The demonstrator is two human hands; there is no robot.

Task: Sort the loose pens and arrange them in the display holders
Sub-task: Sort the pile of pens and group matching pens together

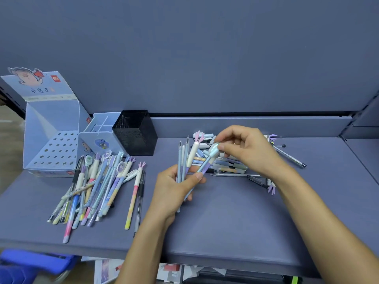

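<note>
- Left hand (176,185): fingers curled round a small bundle of pens (183,158), tips pointing up and away; thumb pressed across the barrels, likely so they stay fanned and can be counted or matched
- Right hand (246,148): fingertips pinch the pale cap (214,149) at the top of a blue-and-purple pen (205,166) whose lower end sits in the left hand's grip; looks like a cap being seated or checked, though I cannot tell which
- Loose heap (229,167): just behind and under the right hand; pens and stray caps jumbled together, a few clear pens trailing off to the right; this seems to be the unsorted stock, kept within easy reach
- Sorted pile (102,181): well to the left on the tabletop (225,222); pens lie roughly parallel, decorated tops toward the holders, probably staged for loading
- Holders at back left: perforated display box (53,140), divided blue holder (98,130), black mesh cup (134,132); side by side, no pens visible in any of them; judged early to midway, sorting under way, arranging not yet begun
</note>
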